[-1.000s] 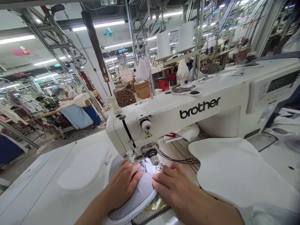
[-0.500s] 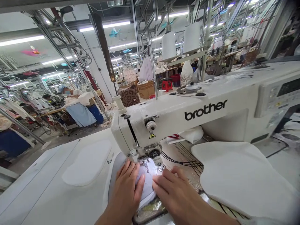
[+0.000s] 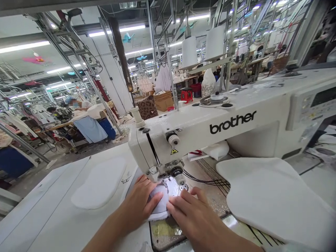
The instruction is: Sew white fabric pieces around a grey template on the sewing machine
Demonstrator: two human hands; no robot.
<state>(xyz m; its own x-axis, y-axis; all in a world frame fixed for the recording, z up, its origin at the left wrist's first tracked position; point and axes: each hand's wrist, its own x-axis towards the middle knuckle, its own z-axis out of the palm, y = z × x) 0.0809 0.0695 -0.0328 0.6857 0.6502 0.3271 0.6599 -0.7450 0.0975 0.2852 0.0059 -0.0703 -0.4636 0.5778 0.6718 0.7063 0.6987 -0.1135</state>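
Fabric piece | left hand atop, thumb spread | right hand curled, pinch unclear | uneven pressure could skew it

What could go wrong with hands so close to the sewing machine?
The left hand and right hand are near the metal foot, so a finger might get pinched or poked.

The pale cloth might slide crooked if the hands push it unevenly.

The large white piece lies beside the right forearm, so it could get bumped.
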